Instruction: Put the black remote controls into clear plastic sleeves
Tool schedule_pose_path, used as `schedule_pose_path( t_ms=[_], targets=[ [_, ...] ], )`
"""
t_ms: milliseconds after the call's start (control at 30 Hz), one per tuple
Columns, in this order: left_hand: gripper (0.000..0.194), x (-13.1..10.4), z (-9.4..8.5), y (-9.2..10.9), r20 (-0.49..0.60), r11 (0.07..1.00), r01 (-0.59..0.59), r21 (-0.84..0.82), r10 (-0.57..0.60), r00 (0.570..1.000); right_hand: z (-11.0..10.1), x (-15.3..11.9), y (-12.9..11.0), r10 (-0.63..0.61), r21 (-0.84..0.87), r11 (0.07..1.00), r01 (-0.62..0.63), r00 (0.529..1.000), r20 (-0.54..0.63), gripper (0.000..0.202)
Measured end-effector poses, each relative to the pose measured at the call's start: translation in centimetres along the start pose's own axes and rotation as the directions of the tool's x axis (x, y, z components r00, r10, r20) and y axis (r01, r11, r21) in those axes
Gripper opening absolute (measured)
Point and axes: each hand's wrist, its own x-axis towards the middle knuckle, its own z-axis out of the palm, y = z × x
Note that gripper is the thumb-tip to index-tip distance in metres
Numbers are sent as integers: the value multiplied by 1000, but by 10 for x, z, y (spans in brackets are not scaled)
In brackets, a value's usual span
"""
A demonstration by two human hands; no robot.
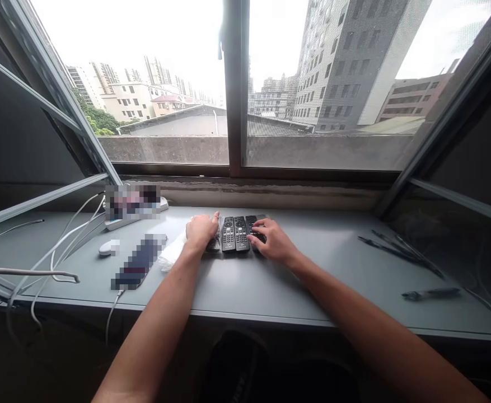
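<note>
Black remote controls lie side by side on the grey table below the window. Two of them, a left one (228, 235) and a middle one (241, 234), show fully between my hands. My left hand (202, 230) is at the left end of the row, over a dark item in clear plastic (215, 244); its grip is partly hidden. My right hand (270, 239) rests on the right remote (251, 220), fingers bent and apart. White plastic wrapping (172, 253) lies by my left forearm.
On the left are a phone (138, 263) with a cable, a small white object (107, 248), a power strip (117, 223) and loose white cables. A pen (430, 294) and dark cables (392, 251) lie at the right. Metal bars (39, 198) slant at both sides.
</note>
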Motion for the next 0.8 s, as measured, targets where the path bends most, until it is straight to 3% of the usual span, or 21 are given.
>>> schedule_pose_path(
  t_ms=[67, 133, 267, 433, 533, 600, 667, 733, 800],
  targets=[
    [69, 1, 1, -2, -39, 999, -13, -41, 12, 999, 0, 0, 0, 9, 14, 1000, -9, 1000, 4, 39],
    [56, 2, 3, -6, -159, 987, -78, -138, 55, 986, 0, 1, 0, 22, 45, 999, -21, 1000, -13, 39],
    [54, 3, 3, -14, -402, 885, -263, -384, 96, 910, -2, 2, 1, 49, 98, 994, -44, 998, -44, 34],
    [57, -3, -7, -10, -490, 779, -328, -534, 31, 871, -4, 3, 0, 61, 146, 988, -49, 995, -76, 27],
    [41, -5, -10, -4, -508, 723, -370, -584, 30, 861, -5, 4, -1, 70, 160, 986, -55, 994, -88, 27],
    [36, -3, -10, 0, -502, 620, -406, -671, 23, 865, -6, 5, -2, 74, 163, 985, -58, 993, -90, 28],
    [39, -1, -10, 4, -469, 460, -424, -780, 16, 883, -6, 5, -3, 70, 165, 985, -54, 993, -93, 27],
    [47, -3, -12, 10, -390, 276, -389, -879, 53, 919, -7, 6, -4, 55, 172, 984, -37, 993, -106, 26],
    [53, -8, -13, 18, -275, 120, -296, -948, 162, 948, -7, 6, -6, 39, 191, 982, -15, 992, -123, 29]
  ],
)
